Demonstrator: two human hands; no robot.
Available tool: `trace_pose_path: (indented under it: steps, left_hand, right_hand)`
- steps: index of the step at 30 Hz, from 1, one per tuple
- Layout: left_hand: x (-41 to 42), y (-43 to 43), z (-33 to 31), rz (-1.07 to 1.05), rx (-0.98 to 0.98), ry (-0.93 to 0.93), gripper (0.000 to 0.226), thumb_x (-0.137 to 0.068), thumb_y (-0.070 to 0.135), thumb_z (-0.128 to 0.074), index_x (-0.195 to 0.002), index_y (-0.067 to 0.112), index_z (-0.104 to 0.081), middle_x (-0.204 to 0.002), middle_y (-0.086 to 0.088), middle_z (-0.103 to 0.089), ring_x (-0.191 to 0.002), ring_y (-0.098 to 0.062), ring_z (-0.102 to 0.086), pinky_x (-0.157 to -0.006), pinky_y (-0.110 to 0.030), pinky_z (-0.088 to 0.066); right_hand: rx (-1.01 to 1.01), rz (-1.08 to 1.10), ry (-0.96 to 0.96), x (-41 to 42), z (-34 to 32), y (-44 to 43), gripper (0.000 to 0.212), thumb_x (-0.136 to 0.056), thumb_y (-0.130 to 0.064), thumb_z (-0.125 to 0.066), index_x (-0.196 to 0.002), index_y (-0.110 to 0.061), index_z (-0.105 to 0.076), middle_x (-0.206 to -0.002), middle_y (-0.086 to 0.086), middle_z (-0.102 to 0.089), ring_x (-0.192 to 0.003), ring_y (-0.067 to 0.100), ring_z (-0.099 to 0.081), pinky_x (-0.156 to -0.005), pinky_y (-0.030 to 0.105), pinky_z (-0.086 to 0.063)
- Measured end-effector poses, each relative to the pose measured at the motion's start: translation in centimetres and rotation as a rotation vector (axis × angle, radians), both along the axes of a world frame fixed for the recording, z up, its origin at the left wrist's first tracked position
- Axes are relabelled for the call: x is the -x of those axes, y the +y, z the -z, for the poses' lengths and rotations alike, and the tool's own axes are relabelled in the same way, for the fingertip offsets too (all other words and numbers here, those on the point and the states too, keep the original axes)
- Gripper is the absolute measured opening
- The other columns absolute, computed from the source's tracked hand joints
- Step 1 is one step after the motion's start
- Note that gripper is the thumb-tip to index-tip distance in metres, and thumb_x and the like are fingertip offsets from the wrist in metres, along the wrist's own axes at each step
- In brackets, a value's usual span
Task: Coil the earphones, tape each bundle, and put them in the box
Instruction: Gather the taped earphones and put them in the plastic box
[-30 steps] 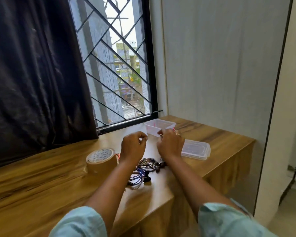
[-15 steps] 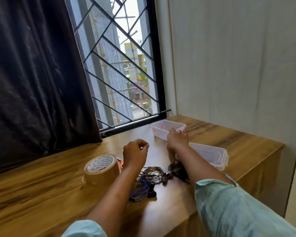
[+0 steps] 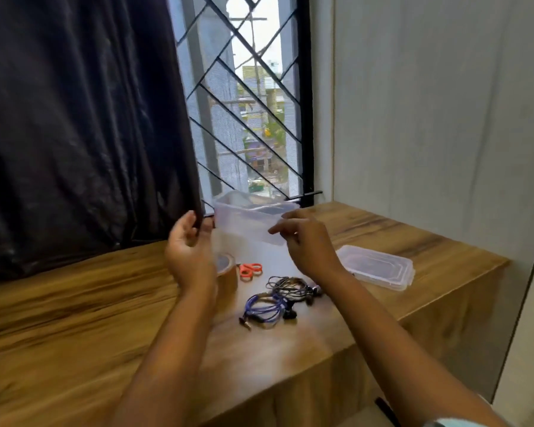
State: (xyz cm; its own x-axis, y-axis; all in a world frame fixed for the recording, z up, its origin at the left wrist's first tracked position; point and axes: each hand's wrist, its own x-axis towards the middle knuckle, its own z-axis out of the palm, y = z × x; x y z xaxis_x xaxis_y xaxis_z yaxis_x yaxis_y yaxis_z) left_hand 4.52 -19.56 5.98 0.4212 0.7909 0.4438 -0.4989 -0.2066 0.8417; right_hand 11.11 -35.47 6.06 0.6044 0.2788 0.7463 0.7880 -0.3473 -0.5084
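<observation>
Your left hand [image 3: 191, 254] and right hand [image 3: 309, 248] clasp the box [image 3: 247, 217] ends; light, slick plastic, so hold its rim

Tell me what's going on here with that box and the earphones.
A person is holding the clear plastic box up off the wooden table. The right hand pinches its near wall; the left hand is at its left end, though blur hides that grip. The blue earphones and the black earphones lie coiled on the table, not yet boxed. The box lid, red scissors and tape roll sit nearby.
</observation>
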Motion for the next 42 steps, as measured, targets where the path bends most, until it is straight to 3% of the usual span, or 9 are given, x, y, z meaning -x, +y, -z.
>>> trace_pose_path:
  steps: [5, 10, 14, 17, 20, 23, 28, 37, 42]
  left_hand:
    - [10.9, 3.9, 1.6, -0.081, 0.075, -0.006, 0.043, -0.089, 0.022, -0.063, -0.130, 0.012, -0.053, -0.122, 0.004, -0.058, -0.107, -0.002, -0.057, -0.083, -0.009, -0.045]
    - [17.6, 6.1, 4.1, -0.136, 0.222, 0.145, 0.046, -0.086, 0.029, -0.064, -0.130, 0.017, -0.054, -0.124, 0.001, -0.060, -0.111, -0.013, -0.057, -0.096, -0.035, -0.049]
    - [20.4, 6.7, 4.9, -0.186, 0.239, 0.251, 0.054, -0.084, 0.021, -0.068, -0.133, 0.020, -0.044, -0.132, -0.006, -0.054, -0.114, -0.020, -0.054, -0.091, -0.034, -0.048]
    - [21.1, 6.9, 5.6, -0.167, 0.221, 0.299, 0.062, -0.085, 0.013, -0.067, -0.137, 0.029, -0.037, -0.134, -0.009, -0.050, -0.119, -0.025, -0.051, -0.088, -0.036, -0.046]
    - [20.8, 7.2, 7.0, -0.140, 0.133, 0.384, 0.032, -0.087, 0.016, -0.065, -0.115, 0.028, -0.054, -0.128, -0.007, -0.056, -0.109, -0.023, -0.055, -0.084, -0.036, -0.052]
    - [20.2, 7.4, 7.9, -0.176, 0.045, 0.450, 0.022, -0.086, 0.020, -0.067, -0.104, 0.027, -0.057, -0.122, -0.006, -0.058, -0.103, -0.022, -0.055, -0.081, -0.039, -0.056]
    - [19.2, 7.5, 8.3, -0.201, -0.049, 0.504, 0.025, -0.083, 0.025, -0.070, -0.104, 0.027, -0.056, -0.121, -0.008, -0.057, -0.105, -0.026, -0.056, -0.077, -0.044, -0.057]
    - [17.4, 7.8, 7.9, -0.119, -0.174, 0.556, 0.021, -0.083, 0.026, -0.069, -0.099, 0.022, -0.057, -0.117, -0.008, -0.060, -0.102, -0.025, -0.057, -0.078, -0.045, -0.056]
    - [16.8, 8.1, 7.9, -0.088, -0.222, 0.562, 0.020, -0.083, 0.029, -0.069, -0.096, 0.021, -0.057, -0.112, -0.006, -0.061, -0.096, -0.021, -0.056, -0.075, -0.043, -0.057]
  right_hand:
    - [0.075, -0.322, 0.016, 8.2, 0.9, 4.3, 0.033, -0.081, 0.015, -0.053, -0.085, -0.007, -0.077, -0.096, 0.001, -0.056, -0.086, 0.010, -0.057, -0.075, -0.001, -0.035]
    - [0.137, -0.471, 0.035, 13.0, 3.8, 8.4, 0.036, -0.075, 0.018, -0.053, -0.073, -0.015, -0.067, -0.090, -0.001, -0.057, -0.085, 0.009, -0.055, -0.075, 0.003, -0.039]
    - [0.194, -0.455, 0.105, 15.0, 6.2, 10.1, 0.034, -0.084, 0.013, -0.053, -0.076, -0.019, -0.061, -0.091, -0.007, -0.056, -0.083, -0.001, -0.053, -0.073, 0.002, -0.040]
    - [0.217, -0.417, 0.181, 15.6, 7.3, 10.6, 0.030, -0.088, 0.008, -0.052, -0.077, -0.018, -0.061, -0.099, -0.007, -0.057, -0.093, 0.004, -0.055, -0.077, 0.005, -0.044]
    - [0.157, -0.354, 0.213, 15.4, 7.6, 10.5, 0.028, -0.086, 0.009, -0.049, -0.077, -0.016, -0.058, -0.110, -0.004, -0.056, -0.105, 0.014, -0.054, -0.082, 0.012, -0.045]
    - [0.269, 0.014, 0.087, 14.4, 7.4, 9.6, 0.018, -0.085, 0.001, -0.051, -0.094, -0.014, -0.057, -0.113, 0.002, -0.057, -0.099, 0.025, -0.058, -0.073, 0.029, -0.045]
    - [0.626, 0.504, 0.102, 11.8, 7.7, 6.9, 0.039, -0.091, -0.016, -0.047, -0.130, -0.016, -0.047, -0.134, 0.005, -0.050, -0.123, 0.027, -0.045, -0.093, 0.042, -0.042]
    - [0.562, 0.469, 0.221, 10.9, 8.2, 6.3, 0.024, -0.092, -0.024, -0.048, -0.113, -0.019, -0.057, -0.123, 0.002, -0.057, -0.119, 0.027, -0.047, -0.089, 0.039, -0.039]
    - [0.285, 0.433, 0.311, 10.1, 8.0, 6.1, 0.019, -0.093, -0.025, -0.050, -0.104, -0.017, -0.063, -0.105, 0.006, -0.068, -0.099, 0.028, -0.059, -0.076, 0.034, -0.042]
